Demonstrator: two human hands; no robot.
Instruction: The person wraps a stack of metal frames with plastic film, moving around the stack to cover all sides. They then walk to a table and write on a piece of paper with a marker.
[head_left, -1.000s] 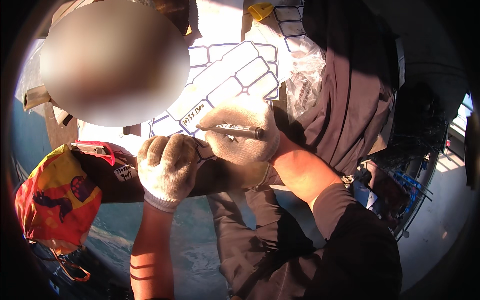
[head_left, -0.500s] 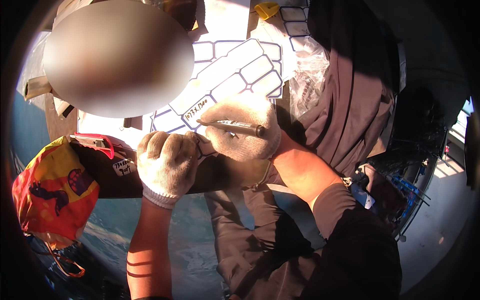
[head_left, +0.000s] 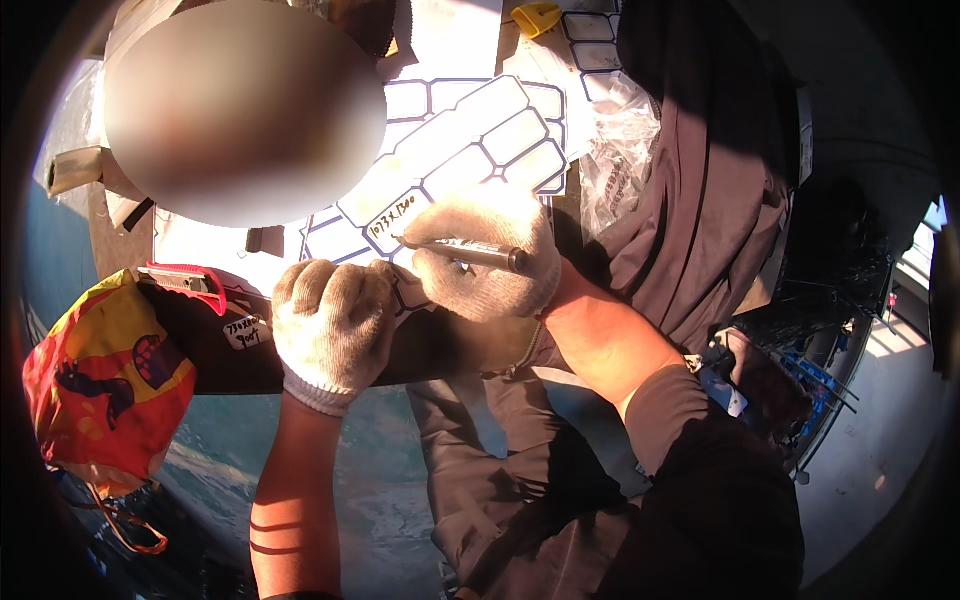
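Observation:
My right hand (head_left: 485, 288), in a pale knit glove, is closed around a dark marker pen (head_left: 478, 254). The pen lies slanted, its tip at a label on a white label sheet (head_left: 458, 176) with blue borders. Handwritten black characters stand on that label just above the tip. To the left, my left hand (head_left: 335, 322), also gloved, rests with curled fingers against the near edge of the sheets. Whatever may be under those fingers is hidden. More label sheets lie beneath the one being written on.
Left of my left hand lie a red utility knife (head_left: 190, 281), a small handwritten white label (head_left: 246, 332) and a colourful cloth bag (head_left: 115, 390). Crumpled clear plastic (head_left: 615, 150) and dark brown cloth (head_left: 715, 200) lie on the right. A yellow object (head_left: 536, 18) sits at the far edge.
The marker's tip has shifted very slightly to the right on the label, with a small dark mark beside it. My left hand stays in place.

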